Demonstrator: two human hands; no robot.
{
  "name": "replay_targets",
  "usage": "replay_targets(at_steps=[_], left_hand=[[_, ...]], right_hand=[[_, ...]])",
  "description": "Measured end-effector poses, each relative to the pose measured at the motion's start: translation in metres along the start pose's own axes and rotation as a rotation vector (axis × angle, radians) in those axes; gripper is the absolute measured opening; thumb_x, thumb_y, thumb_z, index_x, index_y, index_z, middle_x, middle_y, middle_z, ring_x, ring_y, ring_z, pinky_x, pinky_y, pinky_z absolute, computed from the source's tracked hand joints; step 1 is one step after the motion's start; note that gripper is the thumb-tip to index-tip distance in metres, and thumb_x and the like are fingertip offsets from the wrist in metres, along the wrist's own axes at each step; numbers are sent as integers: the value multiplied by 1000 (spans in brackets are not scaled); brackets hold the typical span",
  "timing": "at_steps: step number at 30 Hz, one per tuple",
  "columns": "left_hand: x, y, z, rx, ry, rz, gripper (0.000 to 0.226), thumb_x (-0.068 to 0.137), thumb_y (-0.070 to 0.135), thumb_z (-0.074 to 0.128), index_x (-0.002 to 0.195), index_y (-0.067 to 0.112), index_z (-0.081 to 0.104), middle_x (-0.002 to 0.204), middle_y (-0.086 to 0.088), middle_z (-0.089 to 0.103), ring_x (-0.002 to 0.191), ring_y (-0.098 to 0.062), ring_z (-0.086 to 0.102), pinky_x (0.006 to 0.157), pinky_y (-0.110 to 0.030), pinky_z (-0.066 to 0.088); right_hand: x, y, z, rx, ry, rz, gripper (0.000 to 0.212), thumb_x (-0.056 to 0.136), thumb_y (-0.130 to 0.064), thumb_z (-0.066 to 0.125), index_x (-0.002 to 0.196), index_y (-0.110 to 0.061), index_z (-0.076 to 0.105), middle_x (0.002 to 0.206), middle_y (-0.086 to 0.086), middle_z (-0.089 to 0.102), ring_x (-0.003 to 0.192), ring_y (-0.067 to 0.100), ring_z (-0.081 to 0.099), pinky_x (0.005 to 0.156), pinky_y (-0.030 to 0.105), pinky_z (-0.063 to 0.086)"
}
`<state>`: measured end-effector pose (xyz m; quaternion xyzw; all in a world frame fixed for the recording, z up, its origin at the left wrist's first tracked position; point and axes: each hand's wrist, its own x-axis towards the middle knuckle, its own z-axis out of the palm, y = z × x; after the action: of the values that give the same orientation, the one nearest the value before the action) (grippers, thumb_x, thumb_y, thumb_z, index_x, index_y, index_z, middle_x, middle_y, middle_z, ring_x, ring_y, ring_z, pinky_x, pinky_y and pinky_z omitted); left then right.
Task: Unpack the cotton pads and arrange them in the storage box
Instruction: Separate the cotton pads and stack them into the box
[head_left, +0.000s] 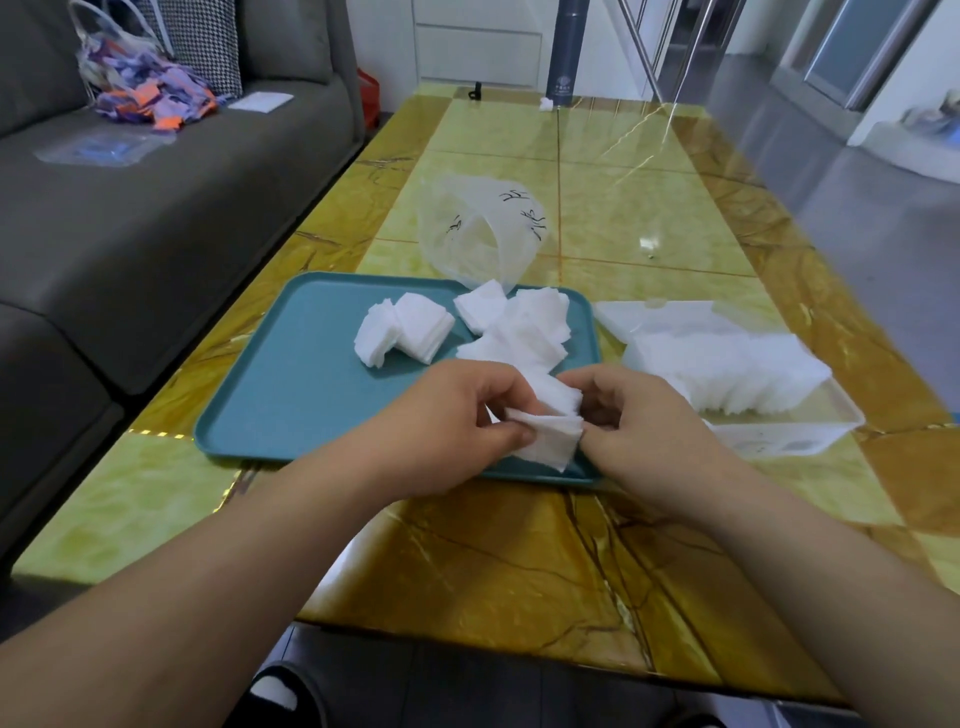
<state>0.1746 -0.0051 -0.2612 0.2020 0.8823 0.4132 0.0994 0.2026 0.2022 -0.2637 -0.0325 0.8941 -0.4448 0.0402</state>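
Head view, looking down across a glossy yellow marble-patterned table (519, 561). My left hand (457, 415) and right hand (649, 421) meet above the near edge of a teal tray (291, 374). Between them I hold a small stack of cotton pads (550, 426). The left thumb and fingers pinch its left edge, and the right fingertips curl in against its right edge, so both hands are closed on the stack.

More loose pads (405, 332) lie in heaps on the far half of the tray. Behind them a clear plastic bag (478, 234) lies on its side, with its mouth toward the tray.

The translucent storage box (831, 434) sits on the table just beside the tray's right edge, directly to the right of the held stack. Its long axis runs roughly left to right, the right end angled slightly toward me. White packed pads (727, 369) already fill its far side, and the near strip looks free.

I judge the right hand the nearer one. The coming move should be a short carry to the right, with the stack set into that near strip.
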Motion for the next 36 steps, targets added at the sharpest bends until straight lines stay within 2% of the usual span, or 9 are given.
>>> replay_targets(at_steps=[3, 6, 9, 16, 19, 22, 26, 31, 36], left_hand=[[4, -2, 4, 58, -8, -24, 8, 92, 27, 76, 95, 35, 74, 73, 30, 65, 55, 4, 57, 52, -9, 38], [7, -6, 1, 201, -32, -22, 11, 93, 31, 72, 100, 40, 72, 88, 16, 68, 63, 2, 60, 60, -19, 44], [8, -12, -4, 241, 1, -30, 10, 94, 34, 71, 99, 41, 70, 88, 16, 67, 65, 1, 59, 64, -26, 49], [11, -18, 4, 172, 95, 16, 9, 90, 32, 74, 92, 38, 68, 78, 24, 64, 63, 1, 57, 59, -21, 39], [12, -16, 4, 131, 70, 17, 7, 90, 33, 76, 92, 37, 71, 77, 33, 62, 62, 2, 56, 55, -12, 36], [9, -13, 3, 116, 28, 35, 4, 90, 37, 78, 93, 37, 76, 75, 37, 62, 64, 5, 56, 54, -9, 38], [8, -10, 5, 99, 96, 17, 10, 87, 34, 80, 92, 34, 72, 71, 34, 62, 61, 6, 55, 53, -10, 35], [11, -9, 5, 147, 144, -80, 54, 74, 44, 86, 117, 42, 53, 76, 11, 67, 71, 2, 62, 63, -23, 48], [14, -9, 10, 126, 71, -80, 21, 82, 37, 81, 101, 35, 71, 71, 8, 69, 63, -2, 60, 60, -25, 48]], right_hand=[[1, 1, 2, -18, 13, -2, 36, 90, -1, 62, 110, -29, 72, 95, -14, 75, 87, -2, 68, 73, 10, 52], [4, 2, 6, -45, 34, -9, 33, 91, -5, 63, 109, -31, 72, 97, -14, 75, 90, 2, 68, 81, 20, 54], [7, 2, 6, -61, 39, -12, 29, 93, -8, 63, 110, -30, 71, 97, -12, 74, 91, 4, 67, 80, 18, 52], [6, -3, 4, -32, -59, 10, 48, 79, -2, 68, 119, -29, 66, 102, -10, 72, 82, 3, 67, 68, 9, 51], [5, -3, 5, -38, -24, 3, 46, 78, -17, 82, 119, -30, 64, 103, -12, 70, 87, 1, 67, 70, 8, 50], [7, -2, 7, -78, 17, -1, 42, 83, -26, 80, 121, -30, 65, 106, -16, 69, 96, -2, 64, 78, 11, 46], [8, -2, 8, -74, -4, -4, 35, 85, -19, 78, 117, -31, 67, 104, -15, 70, 93, -5, 63, 73, 2, 43], [7, -2, 8, -83, -5, 7, 35, 86, -5, 65, 110, -30, 70, 102, -12, 71, 92, 1, 64, 70, 4, 44], [4, -3, 19, 49, 91, 68, 54, 86, 4, 58, 129, -27, 62, 119, -5, 68, 101, 9, 64, 71, 4, 48]])
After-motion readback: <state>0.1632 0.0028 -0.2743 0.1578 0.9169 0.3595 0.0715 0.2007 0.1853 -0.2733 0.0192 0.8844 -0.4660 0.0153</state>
